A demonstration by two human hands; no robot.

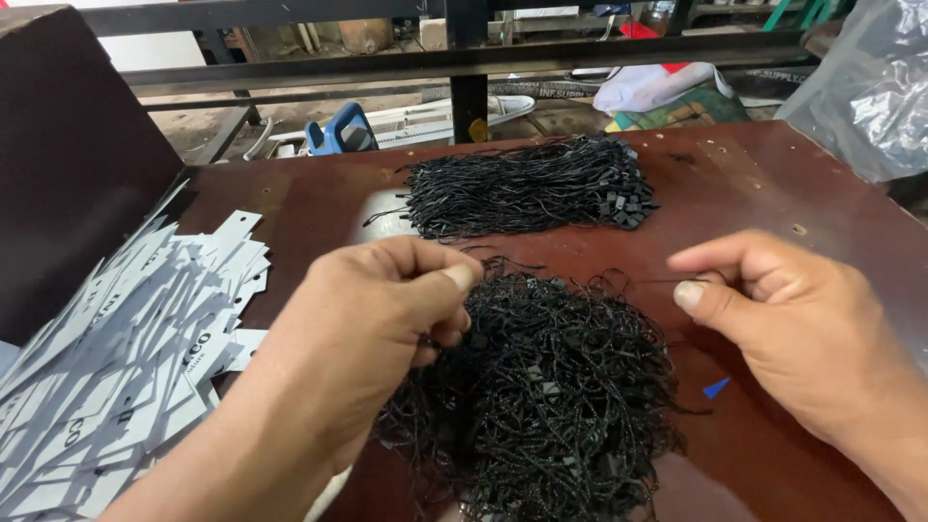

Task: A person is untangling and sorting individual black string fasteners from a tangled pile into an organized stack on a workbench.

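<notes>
Both hands pinch one thin black string drawn taut between them: the left hand (372, 333) closed over the tangled heap of strings (541, 396), the right hand (773, 309) gripping its far end. One string is being separated; the heap looks large, so most remains. Behind lies a tidy bundle of strings (527, 186), with white paper tags (126, 358) piled left on the tabletop (773, 193). Nothing blocks the hands.

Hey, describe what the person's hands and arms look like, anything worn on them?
Both are bare. The left hand and the right hand show no gloves, rings or watch, and no sleeve shows on either forearm as far as the picture reaches. The nails are short and plain. No markings or bandages show.
</notes>
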